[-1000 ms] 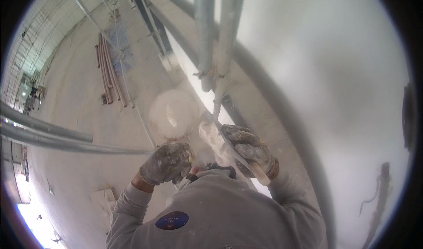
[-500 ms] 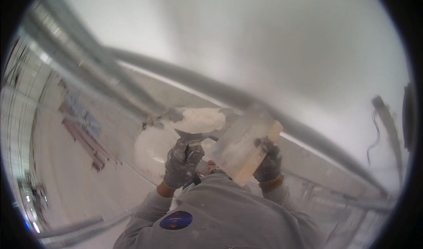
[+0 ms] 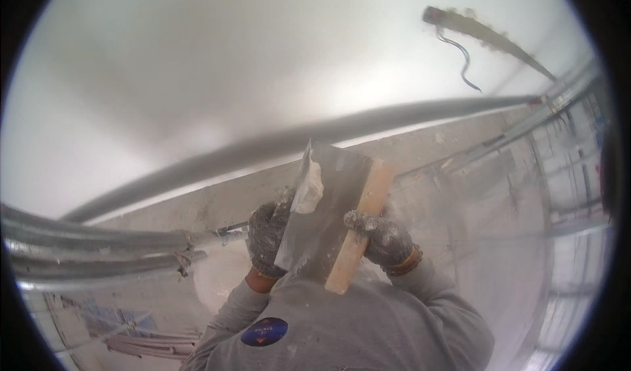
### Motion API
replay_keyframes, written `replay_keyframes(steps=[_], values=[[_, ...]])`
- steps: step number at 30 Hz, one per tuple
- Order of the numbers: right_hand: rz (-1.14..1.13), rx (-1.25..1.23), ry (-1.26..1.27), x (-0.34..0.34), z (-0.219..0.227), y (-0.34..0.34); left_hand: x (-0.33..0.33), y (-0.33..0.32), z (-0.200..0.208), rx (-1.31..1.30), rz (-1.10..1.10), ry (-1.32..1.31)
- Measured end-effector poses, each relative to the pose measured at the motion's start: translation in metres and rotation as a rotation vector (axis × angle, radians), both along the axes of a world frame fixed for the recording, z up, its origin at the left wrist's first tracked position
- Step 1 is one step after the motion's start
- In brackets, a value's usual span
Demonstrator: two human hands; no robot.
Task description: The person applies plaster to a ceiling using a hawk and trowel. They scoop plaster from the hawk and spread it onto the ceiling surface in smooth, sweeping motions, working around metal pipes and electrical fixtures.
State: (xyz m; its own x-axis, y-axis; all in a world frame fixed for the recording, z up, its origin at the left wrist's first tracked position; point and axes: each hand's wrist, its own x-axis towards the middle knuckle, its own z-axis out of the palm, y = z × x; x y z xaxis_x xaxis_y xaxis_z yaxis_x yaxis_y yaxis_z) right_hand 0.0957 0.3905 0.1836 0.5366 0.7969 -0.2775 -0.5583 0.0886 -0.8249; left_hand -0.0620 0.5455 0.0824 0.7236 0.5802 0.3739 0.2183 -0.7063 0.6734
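My right hand (image 3: 389, 241), in a dirty grey glove, grips the pale wooden back of a wide plastering spatula (image 3: 335, 207). Its thumb lies over the wood. The broad grey metal blade stands tilted in front of my chest, and a lump of white plaster (image 3: 309, 190) sticks near its left edge. Just left of that edge is my left hand (image 3: 266, 236), gloved too and closed. The blade partly covers its fingers, so what they hold is hidden. Part of a round whitish container (image 3: 220, 276) shows below, beside my left forearm.
A smooth white surface (image 3: 217, 88) fills the upper view, with a long grey pipe (image 3: 315, 131) before it. Thick metal tubes (image 3: 98, 246) come in from the left. An olive bar (image 3: 490, 36) with a dangling wire is at upper right. Reddish lengths of material (image 3: 148, 345) lie lower left.
The view has swung to the right, bringing the olive bar toward the middle. The spatula has turned, and its blade now stands close to my left hand, with the plaster lump visible on it.
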Motion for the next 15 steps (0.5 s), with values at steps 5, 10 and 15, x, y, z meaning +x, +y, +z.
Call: replay_keyframes(steps=[5, 10, 15], values=[[-0.073, 0.011, 0.089, -0.014, -0.001, -0.035, 0.021, 0.013, -0.036, 0.203, -0.017, 0.017], [-0.184, 0.23, 0.285, -0.001, -0.016, -0.047, 0.056, -0.005, -0.054, -0.219, -0.193, -0.147], [-0.227, 0.773, 0.182, 0.068, -0.058, -0.091, 0.074, -0.023, -0.077, -0.02, -0.347, -0.171]])
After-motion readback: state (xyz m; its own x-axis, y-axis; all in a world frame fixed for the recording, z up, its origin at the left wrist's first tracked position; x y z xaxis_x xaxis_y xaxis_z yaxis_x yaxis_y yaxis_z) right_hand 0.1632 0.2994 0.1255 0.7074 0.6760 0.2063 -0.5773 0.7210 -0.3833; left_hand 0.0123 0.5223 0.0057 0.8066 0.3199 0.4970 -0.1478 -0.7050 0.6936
